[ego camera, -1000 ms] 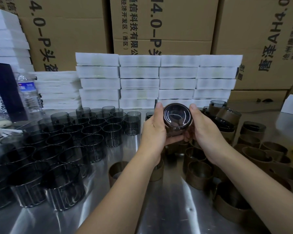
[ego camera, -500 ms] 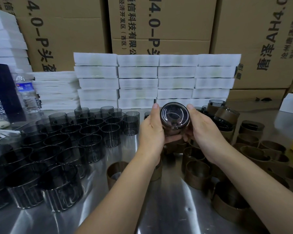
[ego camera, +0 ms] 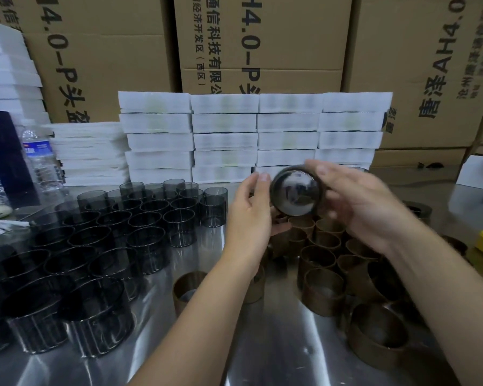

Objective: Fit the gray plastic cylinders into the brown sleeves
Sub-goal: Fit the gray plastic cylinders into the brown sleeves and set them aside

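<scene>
Two hands: right grip [ego camera: 368, 207] grasps gray cylinder [ego camera: 296, 190], left grip [ego camera: 250, 215] released beside it; cartons [ego camera: 262, 37] read "4.0-P".

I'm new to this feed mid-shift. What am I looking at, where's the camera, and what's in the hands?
There is no machine here. A person works bare-handed, and the one camera sits on their head, looking forward and down. The shiny table holds gray cylinders on the left and brown sleeves on the right. White foam stacks, cartons and a bottle stand behind. The right hand grips one cylinder, its round end toward the camera. The left hand is at its edge, but blur hides whether it grips.
</scene>
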A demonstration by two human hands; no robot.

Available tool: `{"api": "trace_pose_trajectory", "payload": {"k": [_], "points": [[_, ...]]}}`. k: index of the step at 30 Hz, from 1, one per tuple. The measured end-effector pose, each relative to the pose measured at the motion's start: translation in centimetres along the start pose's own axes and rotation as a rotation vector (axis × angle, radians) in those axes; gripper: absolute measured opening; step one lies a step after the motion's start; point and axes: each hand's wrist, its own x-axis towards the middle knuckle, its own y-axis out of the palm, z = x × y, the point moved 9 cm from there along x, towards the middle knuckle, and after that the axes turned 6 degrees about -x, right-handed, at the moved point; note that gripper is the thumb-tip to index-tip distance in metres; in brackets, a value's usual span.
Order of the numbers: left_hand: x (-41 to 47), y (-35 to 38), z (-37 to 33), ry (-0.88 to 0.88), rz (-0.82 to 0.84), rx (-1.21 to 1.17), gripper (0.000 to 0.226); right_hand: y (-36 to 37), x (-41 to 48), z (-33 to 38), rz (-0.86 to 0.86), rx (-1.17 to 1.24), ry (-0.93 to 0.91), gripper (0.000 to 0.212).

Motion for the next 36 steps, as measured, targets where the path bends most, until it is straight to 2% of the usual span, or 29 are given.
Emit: {"api": "trace_pose_trajectory", "payload": {"k": [1,3,6,8,10,13,14,17,22,29,33,36], "points": [[0.0,0.1,0.0,-0.005,0.003,0.03,0.044,-1.7,0.0,0.7,-0.055,-0.04,-0.009,0.041],[0.0,-0.1,0.1,-0.016,-0.009,0.055,0.051,-5.6,-0.2,1.8,-0.194,-0.136,-0.02,0.038],[-0.1,-0.7,-0.2,-0.014,-0.063,0.039,0.035,-13.0,-0.7,1.3,-0.464,-0.367,0.08,0.019],[-0.1,-1.0,-0.4,-0.01,-0.086,0.017,0.022,-18.4,-1.2,-0.1,-0.625,-0.531,0.215,0.019],[-0.1,-0.9,-0.5,-0.009,-0.093,0.01,0.016,-22.6,-1.7,-1.6,-0.723,-0.741,0.344,0.028],[-0.3,-0.5,-0.5,-0.006,-0.079,0.007,0.011,-26.0,-2.3,-2.7,-0.813,-1.004,0.376,0.011],[-0.3,-0.4,-0.5,-0.003,-0.073,0.008,0.012,-26.9,-2.5,-3.7,-0.827,-1.043,0.413,0.012],[-0.5,-0.3,-0.6,0.006,-0.071,0.019,0.013,-27.4,-3.0,-6.5,-0.804,-1.141,0.557,0.023],[-0.4,-0.9,-1.0,0.03,-0.113,0.071,0.012,-24.3,-2.2,-7.2,-0.606,-1.359,0.555,0.022],[0.2,-2.8,-0.5,0.048,-0.223,0.207,0.013,-20.8,-0.6,-8.6,-0.325,-1.271,0.478,0.011],[0.7,-4.0,0.3,-0.008,-0.279,0.236,0.013,-19.9,-0.4,-8.8,-0.278,-1.225,0.452,0.012],[1.0,-4.9,0.4,-0.027,-0.307,0.366,0.01,-19.6,-0.4,-8.6,-0.275,-1.191,0.446,0.016]]}}
